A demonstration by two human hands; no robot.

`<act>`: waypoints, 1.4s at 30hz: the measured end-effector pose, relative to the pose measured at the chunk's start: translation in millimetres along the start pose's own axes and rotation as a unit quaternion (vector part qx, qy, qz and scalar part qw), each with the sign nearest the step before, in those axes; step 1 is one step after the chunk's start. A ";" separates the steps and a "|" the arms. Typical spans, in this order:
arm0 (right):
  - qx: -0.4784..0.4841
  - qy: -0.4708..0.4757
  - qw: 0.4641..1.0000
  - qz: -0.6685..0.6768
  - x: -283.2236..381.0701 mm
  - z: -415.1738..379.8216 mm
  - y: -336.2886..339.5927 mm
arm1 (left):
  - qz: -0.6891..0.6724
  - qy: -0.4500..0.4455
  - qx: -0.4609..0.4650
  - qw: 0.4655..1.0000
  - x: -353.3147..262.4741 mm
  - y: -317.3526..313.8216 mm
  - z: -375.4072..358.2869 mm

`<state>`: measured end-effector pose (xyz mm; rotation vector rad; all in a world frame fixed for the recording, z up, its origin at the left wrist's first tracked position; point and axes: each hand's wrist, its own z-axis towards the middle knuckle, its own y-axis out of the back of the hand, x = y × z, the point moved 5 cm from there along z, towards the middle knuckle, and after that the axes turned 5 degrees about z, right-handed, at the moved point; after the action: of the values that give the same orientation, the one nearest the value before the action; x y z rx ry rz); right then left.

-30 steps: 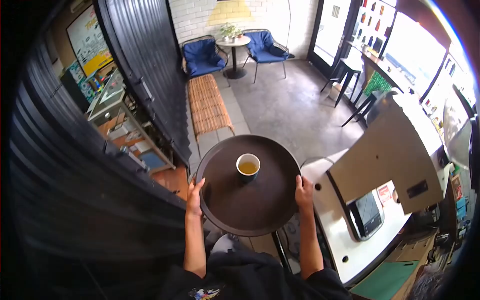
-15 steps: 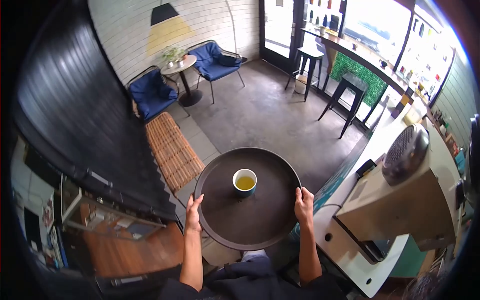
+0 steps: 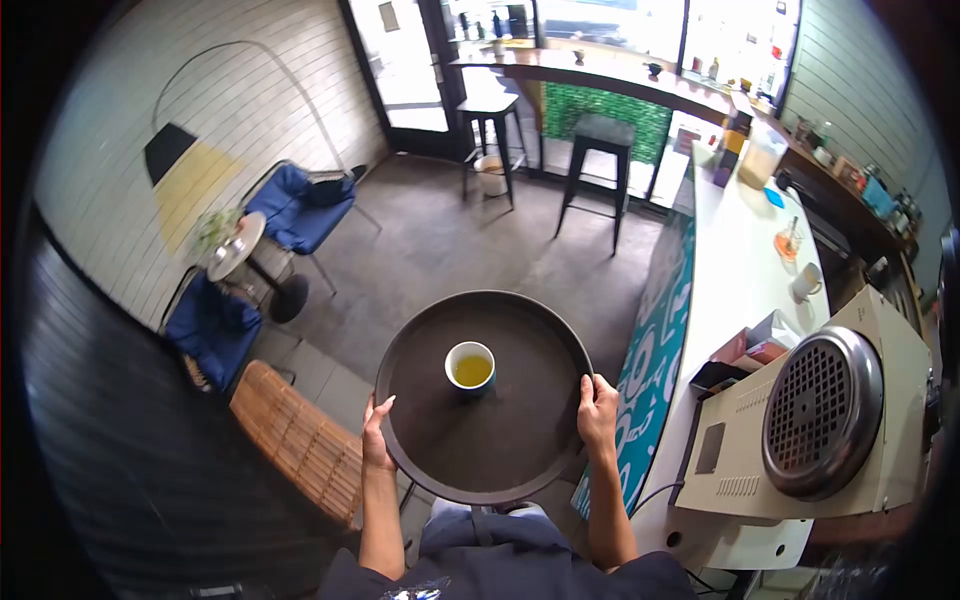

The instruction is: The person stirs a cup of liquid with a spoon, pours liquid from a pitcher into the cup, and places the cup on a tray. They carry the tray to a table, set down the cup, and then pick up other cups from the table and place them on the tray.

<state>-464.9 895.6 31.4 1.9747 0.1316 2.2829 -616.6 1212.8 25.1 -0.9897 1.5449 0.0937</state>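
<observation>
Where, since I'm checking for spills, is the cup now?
In the head view, the cup stands on the round tray, slightly left of centre, between the left hand and right hand.

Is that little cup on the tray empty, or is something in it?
Not empty: the cup stands upright on the round brown tray, and yellowish liquid shows inside, its surface below the rim.

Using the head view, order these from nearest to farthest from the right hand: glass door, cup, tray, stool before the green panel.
1. Tray: in the right hand
2. Cup: left, on the tray
3. Stool: well ahead
4. Glass door: beyond, ahead left
</observation>
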 end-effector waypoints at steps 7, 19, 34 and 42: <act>-0.095 -0.045 0.994 0.002 2.4 84.2 15.1 | -0.034 0.039 0.071 0.996 19.1 -74.9 121.4; -0.213 -0.029 0.976 -0.048 -6.5 265.8 19.0 | -0.038 0.100 0.178 0.978 36.7 -247.6 323.3; -0.218 -0.039 0.975 -0.026 -49.9 483.0 14.1 | -0.040 0.201 0.203 0.958 50.0 -405.8 489.9; -0.206 -0.022 0.978 0.012 -45.3 628.7 14.3 | -0.048 0.174 0.176 0.968 68.1 -490.4 598.0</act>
<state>163.0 866.7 80.2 1.8122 -0.3445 2.0665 159.6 1211.4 40.4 -0.8211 1.7508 -0.4320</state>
